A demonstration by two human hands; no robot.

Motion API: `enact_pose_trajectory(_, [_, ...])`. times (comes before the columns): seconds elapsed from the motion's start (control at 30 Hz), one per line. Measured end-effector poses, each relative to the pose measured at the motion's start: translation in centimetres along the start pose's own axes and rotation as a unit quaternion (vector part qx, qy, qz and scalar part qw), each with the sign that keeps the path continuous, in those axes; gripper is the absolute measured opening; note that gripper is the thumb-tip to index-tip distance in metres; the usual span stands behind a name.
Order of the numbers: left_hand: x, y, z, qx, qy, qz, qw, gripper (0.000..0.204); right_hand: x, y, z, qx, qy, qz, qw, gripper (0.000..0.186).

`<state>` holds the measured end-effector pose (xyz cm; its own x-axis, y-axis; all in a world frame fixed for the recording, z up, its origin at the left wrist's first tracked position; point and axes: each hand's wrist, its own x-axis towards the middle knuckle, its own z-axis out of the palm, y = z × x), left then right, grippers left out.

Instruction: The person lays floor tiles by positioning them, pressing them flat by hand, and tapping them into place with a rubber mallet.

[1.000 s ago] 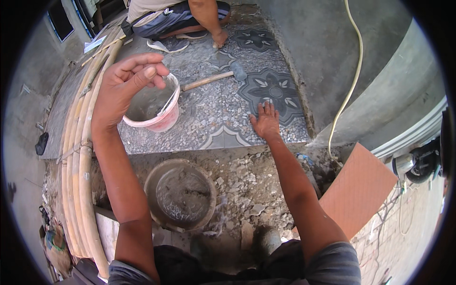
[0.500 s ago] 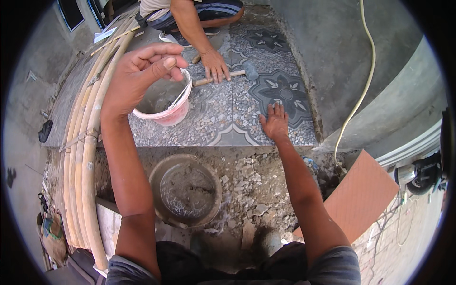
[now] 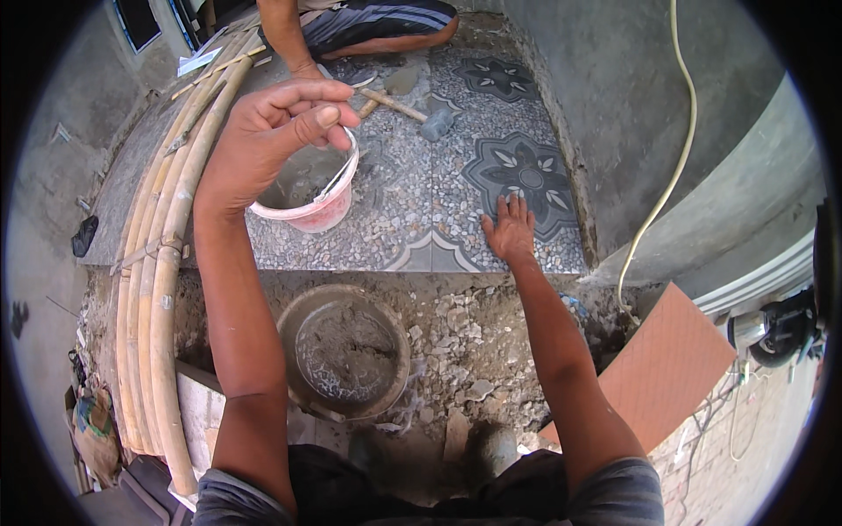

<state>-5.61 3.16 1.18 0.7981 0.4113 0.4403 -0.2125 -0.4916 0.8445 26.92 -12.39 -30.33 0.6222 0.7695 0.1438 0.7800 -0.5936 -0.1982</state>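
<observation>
My left hand (image 3: pixel 285 131) is raised over the white-rimmed pink bucket (image 3: pixel 329 210), thumb and fingers curled together. Whether anything thin is between them I cannot make out. Grey wet mix shows inside that bucket. Palm down and fingers spread, my right hand (image 3: pixel 510 232) rests on a pebble-patterned floor tile (image 3: pixel 395 219), by the edge of its dark flower motif (image 3: pixel 526 175). Beyond the bucket a mallet (image 3: pixel 436 124) with a grey head and wooden handle lies slanted on the tiles. A trowel (image 3: pixel 402 81) lies just past it.
A co-worker's arm (image 3: pixel 285 35) reaches down at the far side, the hand partly hidden behind mine. Below the tile edge stands a round tub (image 3: pixel 346 351) of mortar beside rubble (image 3: pixel 460 342). Bamboo poles (image 3: pixel 167 289) run along the left; a reddish-brown board (image 3: pixel 645 368) leans at right.
The co-worker's hand has drawn back from the tiles to the far left. The mallet now lies farther left, at a slant. My hands have barely shifted.
</observation>
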Motion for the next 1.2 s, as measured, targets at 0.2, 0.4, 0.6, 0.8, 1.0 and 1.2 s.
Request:
enact_pose_trajectory(0.2, [0.2, 0.0, -0.1, 0.0, -0.007, -0.004, 1.0, 0.033, 0.2, 0.2, 0.4, 0.0, -0.007, 0.01, 1.0, 0.073])
enact_pose_trajectory(0.4, [-0.2, 0.2, -0.7, 0.032, 0.019, -0.018, 0.999, 0.033, 0.1, -0.2, 0.0, -0.005, -0.017, 0.0, 1.0, 0.072])
enact_pose_trajectory(0.6, [-0.4, 0.4, -2.2, 0.027, 0.045, 0.038, 0.998, 0.032, 0.1, 0.0, -0.2, -0.014, -0.018, 0.004, 1.0, 0.071])
enact_pose_trajectory(0.8, [-0.9, 1.1, -3.7, 0.016, 0.118, 0.042, 0.992, 0.03, 0.2, 0.0, 0.5, -0.015, -0.009, 0.003, 1.0, 0.07])
enact_pose_trajectory(1.0, [-1.1, 1.1, -4.6, -0.023, 0.181, 0.088, 0.979, 0.028, 0.0, 0.0, 0.3, -0.019, -0.015, 0.007, 1.0, 0.071])
enact_pose_trajectory(1.2, [-0.7, 0.9, -4.3, -0.031, 0.187, 0.09, 0.978, 0.027, 0.1, 0.2, 0.2, -0.031, -0.008, 0.01, 0.999, 0.071])
